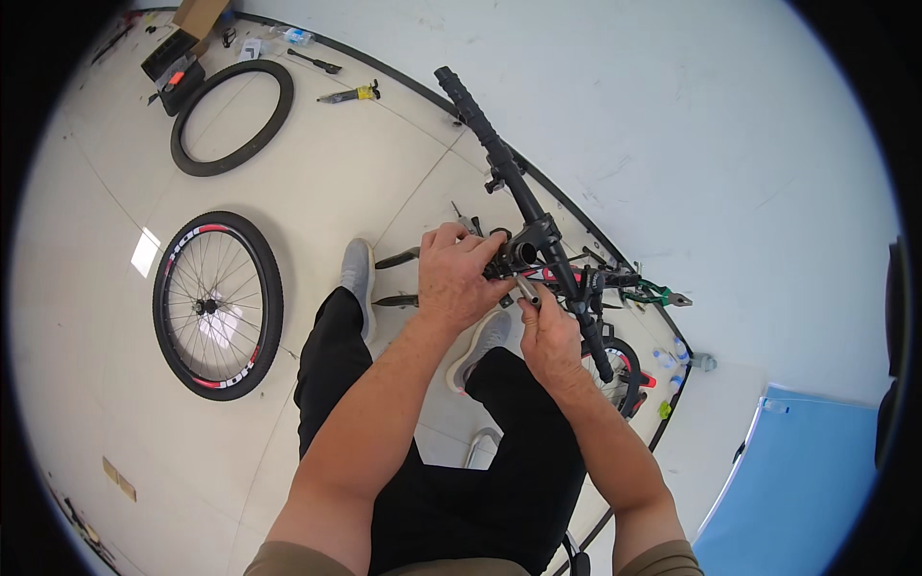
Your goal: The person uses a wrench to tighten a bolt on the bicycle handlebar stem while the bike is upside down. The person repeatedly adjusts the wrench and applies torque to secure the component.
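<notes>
Left hand (459,276) grasping bike's front end (521,253), beside bar (526,200); right hand (552,338), also mine, grasping silver tool (529,291). Step, I judge: tool work there; next move calls for steady left hold. Counts: one tool, one bar, one loose wheel (206,306), one bare tyre (284,94) farther off.

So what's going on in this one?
A person is handling the front end of a bike. The left hand grips a black part beside the handlebar, and the right hand holds a silver tube-shaped piece close by. A wheel and a loose tyre lie on the floor to the left.
</notes>
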Tool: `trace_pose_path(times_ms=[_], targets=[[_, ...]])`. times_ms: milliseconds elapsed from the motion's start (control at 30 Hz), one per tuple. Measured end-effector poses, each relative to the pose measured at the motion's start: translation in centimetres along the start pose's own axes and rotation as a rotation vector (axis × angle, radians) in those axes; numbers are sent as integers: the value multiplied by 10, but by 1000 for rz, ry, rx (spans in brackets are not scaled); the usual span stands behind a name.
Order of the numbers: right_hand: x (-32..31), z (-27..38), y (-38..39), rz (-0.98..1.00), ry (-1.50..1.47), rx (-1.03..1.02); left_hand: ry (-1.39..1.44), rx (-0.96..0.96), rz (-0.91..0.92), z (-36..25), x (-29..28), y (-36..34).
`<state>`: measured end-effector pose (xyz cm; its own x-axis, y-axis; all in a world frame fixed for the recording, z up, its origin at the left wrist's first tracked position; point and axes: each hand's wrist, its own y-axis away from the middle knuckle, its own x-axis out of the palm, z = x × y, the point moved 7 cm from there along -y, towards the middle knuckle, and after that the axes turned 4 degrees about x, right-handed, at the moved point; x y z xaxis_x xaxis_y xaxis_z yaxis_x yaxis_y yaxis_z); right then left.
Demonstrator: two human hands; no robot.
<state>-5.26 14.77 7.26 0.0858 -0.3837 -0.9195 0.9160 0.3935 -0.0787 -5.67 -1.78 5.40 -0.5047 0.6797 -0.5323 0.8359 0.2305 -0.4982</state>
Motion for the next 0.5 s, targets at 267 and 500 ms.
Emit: trace_pose_path(times_ms=[267, 500], targets=[[5, -5, 5, -129, -49, -79, 7, 9, -9, -2, 0, -1], [-3, -23, 17, -88, -257, 89, 2, 13, -14, 0, -1, -1]])
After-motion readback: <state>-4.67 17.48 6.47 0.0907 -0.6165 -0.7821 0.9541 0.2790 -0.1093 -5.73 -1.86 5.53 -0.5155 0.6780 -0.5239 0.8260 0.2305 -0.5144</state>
